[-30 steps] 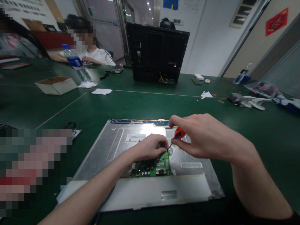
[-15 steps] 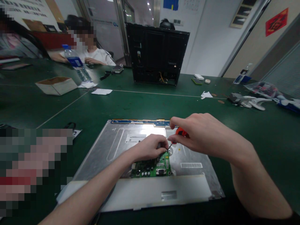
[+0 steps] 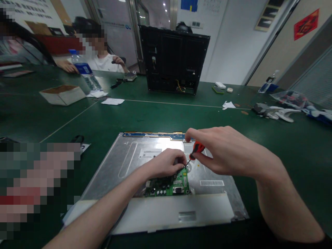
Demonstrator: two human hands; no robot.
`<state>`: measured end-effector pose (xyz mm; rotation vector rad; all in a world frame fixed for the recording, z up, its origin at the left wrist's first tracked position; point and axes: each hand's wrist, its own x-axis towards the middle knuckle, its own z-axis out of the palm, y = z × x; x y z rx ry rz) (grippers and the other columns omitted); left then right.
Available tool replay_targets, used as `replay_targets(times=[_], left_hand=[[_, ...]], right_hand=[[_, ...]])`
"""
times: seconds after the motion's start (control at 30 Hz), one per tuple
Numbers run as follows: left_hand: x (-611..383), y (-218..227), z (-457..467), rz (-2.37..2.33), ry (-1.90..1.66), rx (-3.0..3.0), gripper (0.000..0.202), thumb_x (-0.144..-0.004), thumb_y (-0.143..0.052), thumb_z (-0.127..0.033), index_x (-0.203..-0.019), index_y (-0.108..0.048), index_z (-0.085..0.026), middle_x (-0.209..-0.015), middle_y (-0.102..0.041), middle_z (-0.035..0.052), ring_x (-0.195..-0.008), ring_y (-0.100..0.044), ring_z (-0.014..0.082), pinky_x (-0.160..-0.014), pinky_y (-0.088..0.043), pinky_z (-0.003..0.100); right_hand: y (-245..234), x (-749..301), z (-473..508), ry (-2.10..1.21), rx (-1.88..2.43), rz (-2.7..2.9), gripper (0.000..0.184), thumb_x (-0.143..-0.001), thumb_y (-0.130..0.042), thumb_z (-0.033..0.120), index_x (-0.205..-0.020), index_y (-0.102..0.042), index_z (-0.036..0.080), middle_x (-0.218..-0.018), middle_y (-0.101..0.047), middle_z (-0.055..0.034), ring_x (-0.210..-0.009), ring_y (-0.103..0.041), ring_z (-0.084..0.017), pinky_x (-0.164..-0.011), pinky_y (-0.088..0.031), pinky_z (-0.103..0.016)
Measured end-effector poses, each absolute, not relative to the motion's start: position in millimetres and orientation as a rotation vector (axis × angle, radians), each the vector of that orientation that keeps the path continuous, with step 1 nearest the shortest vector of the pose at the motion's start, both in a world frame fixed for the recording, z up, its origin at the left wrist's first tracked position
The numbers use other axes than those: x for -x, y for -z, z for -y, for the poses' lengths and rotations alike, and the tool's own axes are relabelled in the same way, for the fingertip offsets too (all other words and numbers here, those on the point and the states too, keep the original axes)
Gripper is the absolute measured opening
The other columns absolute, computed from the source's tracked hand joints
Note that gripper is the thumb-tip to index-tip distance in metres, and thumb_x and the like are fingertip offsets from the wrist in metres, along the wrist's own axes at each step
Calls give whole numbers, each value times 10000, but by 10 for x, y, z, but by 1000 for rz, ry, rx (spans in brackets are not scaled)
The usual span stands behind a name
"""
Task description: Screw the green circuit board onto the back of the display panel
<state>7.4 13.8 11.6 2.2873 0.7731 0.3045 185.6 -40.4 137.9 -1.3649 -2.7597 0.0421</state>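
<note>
A silver display panel [image 3: 212, 200] lies back side up on the table, with a green circuit board [image 3: 178, 183] on its middle. My right hand [image 3: 220, 148] holds a red-and-black screwdriver [image 3: 197, 148] by the handle, thumb and forefinger on either side. The screwdriver leans, its thin shaft reaching down to the board's upper right corner. My left hand [image 3: 168, 162] rests over the board's upper part, fingers curled and pinched close to the screwdriver tip. What those fingertips hold, if anything, is hidden. A blue circuit strip [image 3: 155, 136] runs along the panel's far edge.
Beyond the panel stands a black monitor back cover [image 3: 176, 58]. To the left are an open box [image 3: 62, 95] and a water bottle [image 3: 86, 72]. White paper scraps [image 3: 112, 101] and tools [image 3: 275, 112] lie farther off. A co-worker in white [image 3: 103, 62] sits opposite.
My right thumb and fingers have shifted on the screwdriver, so more of its handle shows. My left hand stays put. The person opposite has raised a hand.
</note>
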Motion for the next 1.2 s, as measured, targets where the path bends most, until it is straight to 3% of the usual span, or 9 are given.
replay_targets(times=[0.1, 0.23, 0.4, 0.63, 0.8, 1.0, 1.2], left_hand=[[-71, -124, -135, -785, -317, -2304, 110, -732, -543, -91, -774, -626, -149, -728, -631, 7, -675, -559, 150, -623, -401, 240], [-69, -127, -129, -773, -325, -2278, 123, -737, -530, -101, -808, -618, -149, -739, -634, 6, -674, -560, 153, -628, -402, 247], [-71, -126, -126, -772, -311, -2284, 141, -725, -535, -99, -824, -624, -145, -751, -643, 13, -689, -562, 159, -646, -406, 252], [-65, -125, -135, -752, -312, -2311, 132, -746, -528, -112, -816, -631, -155, -748, -638, 7, -678, -556, 148, -639, -408, 248], [-67, -124, -131, -757, -306, -2305, 161, -736, -539, -88, -860, -629, -139, -766, -645, 16, -686, -555, 150, -646, -409, 249], [-67, -114, -143, -756, -300, -2322, 114, -751, -531, -105, -804, -623, -147, -772, -649, 19, -701, -567, 160, -653, -411, 255], [-71, -131, -131, -758, -308, -2312, 141, -745, -541, -89, -842, -626, -147, -775, -661, 17, -699, -573, 159, -651, -418, 251]], right_hand=[[-1386, -1854, 402, -81, 1337, 2774, 194, -831, -550, 281, -1002, -493, 207, -825, -642, -13, -656, -536, -138, -533, -266, -242], [-1365, -1848, 382, 26, 1430, 2760, 207, -882, -498, 405, -982, -529, 227, -689, -614, 3, -592, -522, -142, -513, -225, -249], [-1388, -1849, 414, -24, 1384, 2755, 160, -839, -521, 261, -981, -497, 190, -751, -621, -6, -595, -505, -131, -509, -245, -250], [-1383, -1849, 396, -14, 1405, 2771, 212, -889, -497, 409, -991, -538, 228, -711, -632, -3, -608, -537, -149, -524, -253, -252], [-1382, -1861, 413, -11, 1385, 2765, 128, -860, -515, 280, -961, -510, 201, -740, -623, 1, -597, -509, -135, -513, -250, -249], [-1384, -1843, 426, -16, 1386, 2775, 200, -888, -503, 388, -974, -539, 211, -712, -626, 0, -591, -517, -140, -510, -245, -249], [-1391, -1840, 420, -21, 1360, 2762, 132, -857, -508, 278, -951, -496, 186, -721, -612, 0, -573, -490, -124, -507, -242, -249]])
